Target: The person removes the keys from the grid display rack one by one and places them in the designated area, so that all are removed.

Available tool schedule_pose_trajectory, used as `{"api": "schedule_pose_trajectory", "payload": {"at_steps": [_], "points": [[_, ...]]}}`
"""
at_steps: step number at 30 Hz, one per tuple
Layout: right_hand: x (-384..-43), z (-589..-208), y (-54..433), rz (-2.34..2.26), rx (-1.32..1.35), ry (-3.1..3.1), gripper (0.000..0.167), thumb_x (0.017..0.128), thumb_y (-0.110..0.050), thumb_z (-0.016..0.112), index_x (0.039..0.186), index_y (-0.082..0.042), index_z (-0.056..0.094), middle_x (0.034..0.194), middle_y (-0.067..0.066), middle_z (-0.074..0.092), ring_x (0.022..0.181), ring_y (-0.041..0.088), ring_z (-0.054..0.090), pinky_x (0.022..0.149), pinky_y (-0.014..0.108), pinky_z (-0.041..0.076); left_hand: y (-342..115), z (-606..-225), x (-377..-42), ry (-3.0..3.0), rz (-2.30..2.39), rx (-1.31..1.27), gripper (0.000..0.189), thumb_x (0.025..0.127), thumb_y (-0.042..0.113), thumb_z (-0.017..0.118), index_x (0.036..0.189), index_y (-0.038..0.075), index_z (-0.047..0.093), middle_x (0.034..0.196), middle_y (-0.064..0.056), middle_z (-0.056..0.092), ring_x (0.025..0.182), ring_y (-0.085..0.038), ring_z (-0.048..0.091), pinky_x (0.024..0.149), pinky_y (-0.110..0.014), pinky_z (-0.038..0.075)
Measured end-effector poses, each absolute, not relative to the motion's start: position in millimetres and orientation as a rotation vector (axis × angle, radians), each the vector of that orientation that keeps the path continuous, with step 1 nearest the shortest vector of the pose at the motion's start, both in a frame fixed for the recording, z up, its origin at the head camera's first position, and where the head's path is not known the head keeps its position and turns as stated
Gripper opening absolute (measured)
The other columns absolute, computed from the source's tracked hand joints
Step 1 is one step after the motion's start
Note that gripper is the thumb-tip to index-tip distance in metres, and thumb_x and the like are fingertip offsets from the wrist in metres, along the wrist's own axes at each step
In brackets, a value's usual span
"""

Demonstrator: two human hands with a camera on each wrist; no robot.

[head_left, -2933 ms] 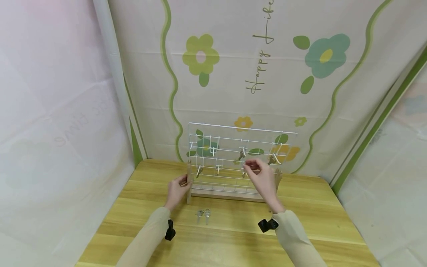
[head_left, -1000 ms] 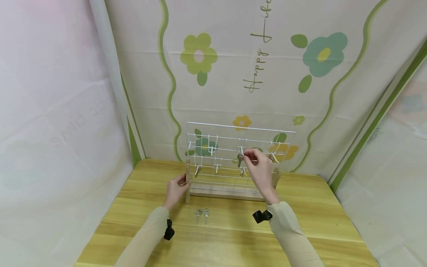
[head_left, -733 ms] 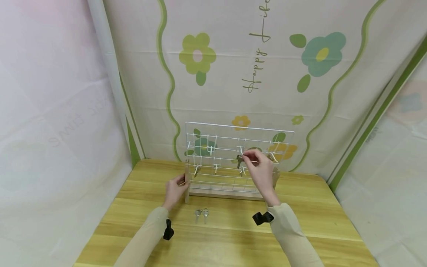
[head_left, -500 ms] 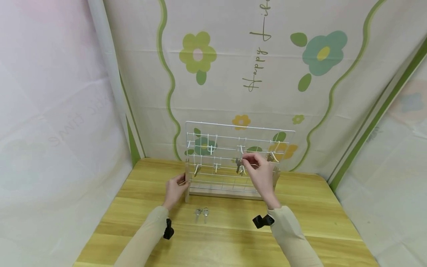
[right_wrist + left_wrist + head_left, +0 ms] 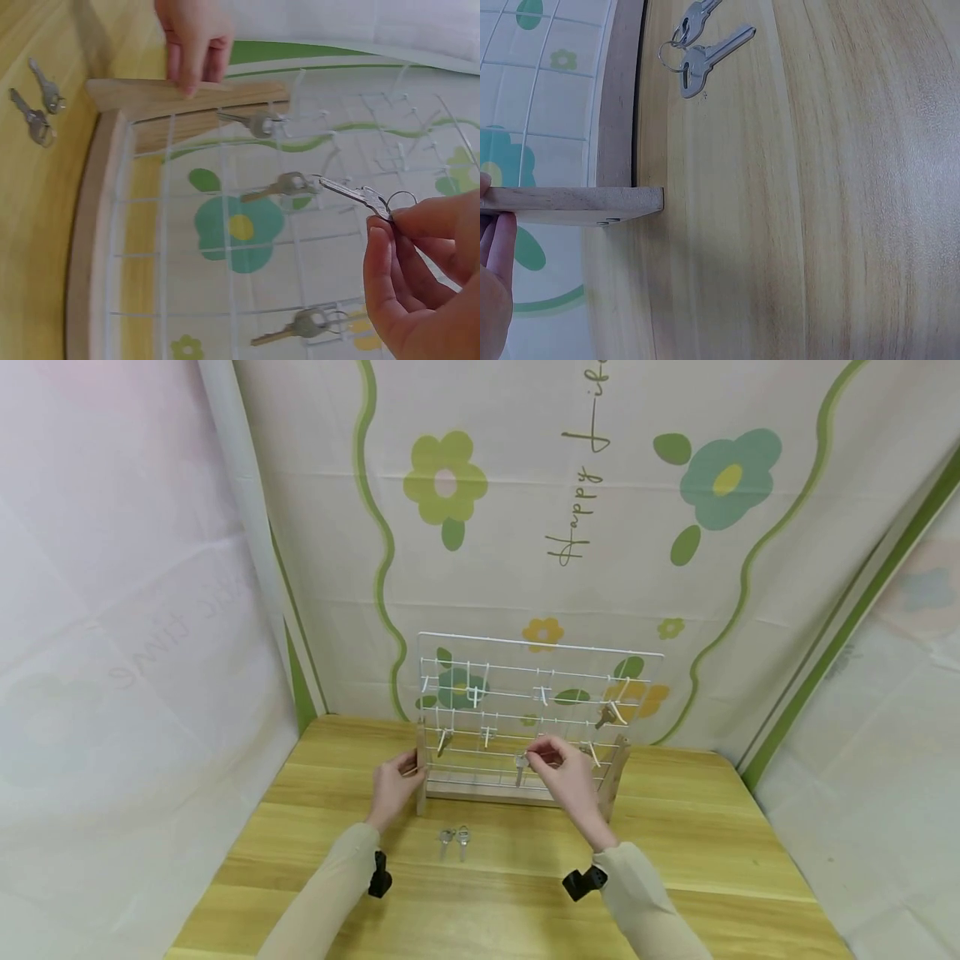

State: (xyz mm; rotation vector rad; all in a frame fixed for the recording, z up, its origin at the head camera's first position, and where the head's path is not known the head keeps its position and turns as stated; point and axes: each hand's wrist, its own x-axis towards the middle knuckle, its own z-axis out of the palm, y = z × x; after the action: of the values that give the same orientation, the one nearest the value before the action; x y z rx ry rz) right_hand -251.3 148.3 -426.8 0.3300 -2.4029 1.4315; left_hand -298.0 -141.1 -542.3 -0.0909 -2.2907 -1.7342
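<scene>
My right hand [image 5: 564,777] pinches the head of a silver key [image 5: 521,768] with a ring, in front of the rack's lower part. In the right wrist view, that key [image 5: 364,196] points away from the fingertips, its ring looping above them. The white wire grid rack [image 5: 543,646] stands upright in wooden side posts. My left hand [image 5: 393,789] holds the left wooden post [image 5: 570,199] between thumb and fingers. Other keys hang on the hooks, among them one at the upper right [image 5: 606,717] and one at the lower left [image 5: 444,743]. The upper middle hook [image 5: 543,695] is bare.
Two keys joined by a ring [image 5: 462,837] lie on the wooden table [image 5: 510,902] in front of the rack. A flower-patterned cloth [image 5: 480,577] stands behind it, with pale cloth [image 5: 112,693] at the sides.
My right hand went up from the lower row to the upper middle hook, took the key off it, and brought it down and slightly left. My left hand stays on the post.
</scene>
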Motion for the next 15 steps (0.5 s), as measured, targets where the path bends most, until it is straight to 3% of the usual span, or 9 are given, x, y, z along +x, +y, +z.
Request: {"api": "schedule_pose_trajectory", "payload": {"at_steps": [15], "points": [[-249.3, -481.7, 133.8, 1.606, 0.297, -2.529, 0.006, 0.088, -0.006, 0.072, 0.093, -0.003, 0.073, 0.090, 0.011, 0.074, 0.072, 0.013, 0.070, 0.062, 0.025, 0.063, -140.6, -540.2, -295.9, -2.301, -1.739, -0.067, 0.041, 0.089, 0.001, 0.070, 0.129, -0.006, 0.062, 0.124, -0.026, 0.067, 0.112, -0.038, 0.068, 0.088, -0.034, 0.063]]}}
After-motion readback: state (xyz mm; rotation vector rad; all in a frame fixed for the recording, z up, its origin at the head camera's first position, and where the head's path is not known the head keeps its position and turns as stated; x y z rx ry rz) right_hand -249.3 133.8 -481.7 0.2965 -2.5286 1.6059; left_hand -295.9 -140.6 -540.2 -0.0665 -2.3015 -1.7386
